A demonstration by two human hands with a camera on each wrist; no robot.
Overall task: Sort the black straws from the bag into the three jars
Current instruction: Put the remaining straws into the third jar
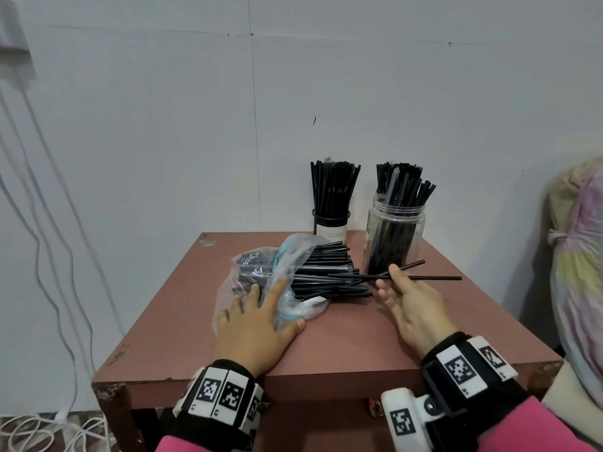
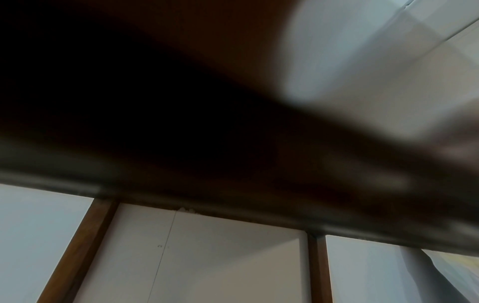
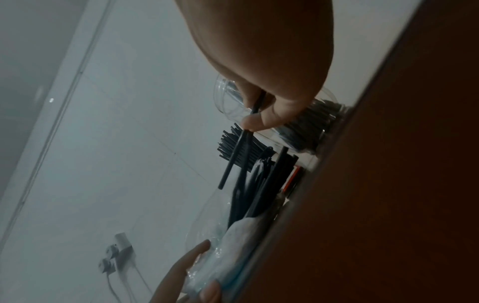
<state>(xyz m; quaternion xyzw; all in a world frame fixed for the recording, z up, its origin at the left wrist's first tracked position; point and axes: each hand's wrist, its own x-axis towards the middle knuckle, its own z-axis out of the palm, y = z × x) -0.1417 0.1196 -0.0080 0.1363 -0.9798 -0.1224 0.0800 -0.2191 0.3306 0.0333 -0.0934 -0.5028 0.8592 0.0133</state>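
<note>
The right hand (image 1: 414, 305) sits right of centre in the head view, its fingers (image 3: 255, 121) pinched on a couple of thin black straws (image 1: 424, 277) drawn partly clear of the bag (image 1: 248, 272); the wrist view shows the thumb tip pressing one stem against the forefinger. The left hand (image 1: 261, 318), lower centre, lies flat with straight fingers spread over the crinkled clear plastic, pinning it to the worktop (image 1: 359, 337). To do this step well, I would judge the pull should run straight along the stems, toward the right of the frame, so the neighbours in the loose bundle (image 1: 326, 275) are not dragged out, while the flat hand keeps weight on the plastic so the bag does not slide. The pinch looks close to mid-length, which should let the stems be swung upright without whipping before they are lowered into a jar. The clear jar (image 1: 396, 236), just above the right hand, is already crowded and its straws lean rightward, so feeding new ones in at the open side of the mouth seems wise. The dark jar (image 1: 331, 220), centre of the frame by the wall, holds an upright fan of straws; a third jar is not visible. The straws are slim, matte, uniform and light, and many remain spilling from the bag mouth
</note>
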